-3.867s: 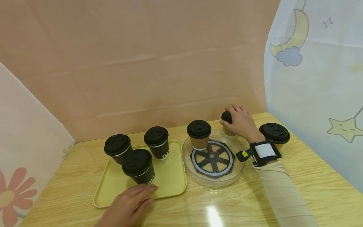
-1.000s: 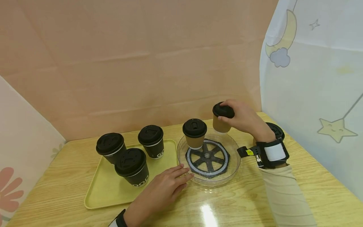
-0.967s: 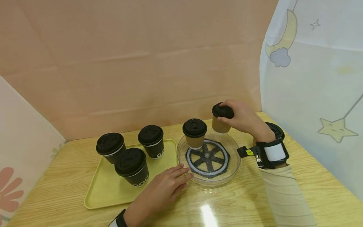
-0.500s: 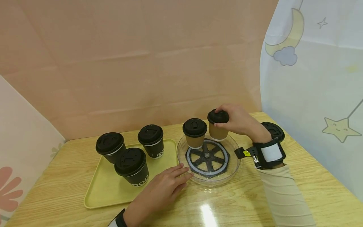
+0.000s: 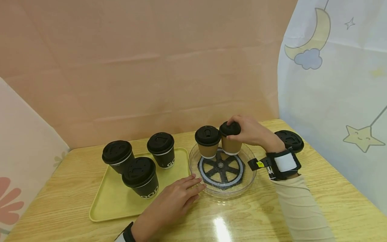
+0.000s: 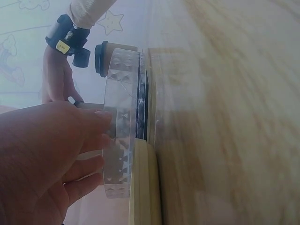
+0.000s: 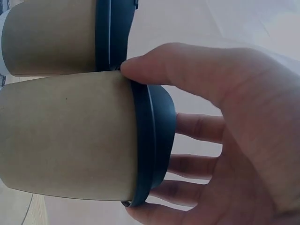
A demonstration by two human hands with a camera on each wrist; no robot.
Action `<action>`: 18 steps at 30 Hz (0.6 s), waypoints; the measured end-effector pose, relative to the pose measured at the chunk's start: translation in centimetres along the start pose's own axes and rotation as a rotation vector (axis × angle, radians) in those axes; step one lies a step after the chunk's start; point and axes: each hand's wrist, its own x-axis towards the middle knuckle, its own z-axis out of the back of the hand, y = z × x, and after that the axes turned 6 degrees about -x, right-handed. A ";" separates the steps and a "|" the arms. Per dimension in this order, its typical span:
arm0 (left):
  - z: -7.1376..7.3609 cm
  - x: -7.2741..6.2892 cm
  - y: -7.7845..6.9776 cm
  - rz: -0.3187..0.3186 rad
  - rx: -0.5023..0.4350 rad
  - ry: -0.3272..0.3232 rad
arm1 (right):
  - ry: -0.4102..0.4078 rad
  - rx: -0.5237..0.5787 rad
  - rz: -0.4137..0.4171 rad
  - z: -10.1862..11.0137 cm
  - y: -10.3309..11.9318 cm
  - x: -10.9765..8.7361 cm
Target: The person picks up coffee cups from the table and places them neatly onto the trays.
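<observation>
My right hand (image 5: pixel 252 133) grips a brown paper coffee cup (image 5: pixel 231 146) by its black lid, thumb on one side and fingers on the other, in the right wrist view too. That cup stands upright at the back of a clear round turntable tray (image 5: pixel 223 194). Close on its left is another brown coffee cup (image 5: pixel 207 151) with a black lid. My left hand (image 5: pixel 176 198) has its fingers extended and touches the tray's near left rim; the left wrist view shows the fingertips (image 6: pixel 103 117) against the clear wall.
A yellow tray (image 5: pixel 121 213) at left carries black lidded cups, among them a front cup (image 5: pixel 145 183), a back cup (image 5: pixel 164 154) and a left cup (image 5: pixel 118 156). A further black-lidded cup (image 5: pixel 289 140) stands at right, partly behind my right wrist.
My right hand has brought the brown cup leftward and down onto the clear tray beside the other brown cup. Earlier, my left hand moved from the yellow tray to the clear tray's rim.
</observation>
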 end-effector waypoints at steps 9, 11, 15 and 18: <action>0.2 0.0 0.0 0.003 -0.012 -0.001 | 0.032 -0.005 0.003 0.3 0.0 -0.1; 0.2 0.0 0.1 -0.001 -0.015 -0.005 | 0.039 -0.001 0.004 0.5 0.0 -0.2; 0.1 0.1 0.1 -0.007 -0.015 -0.010 | 0.044 0.004 0.003 1.1 0.0 -0.6; 0.1 0.1 0.0 -0.007 -0.010 -0.009 | 0.042 0.000 0.010 1.8 0.3 -1.0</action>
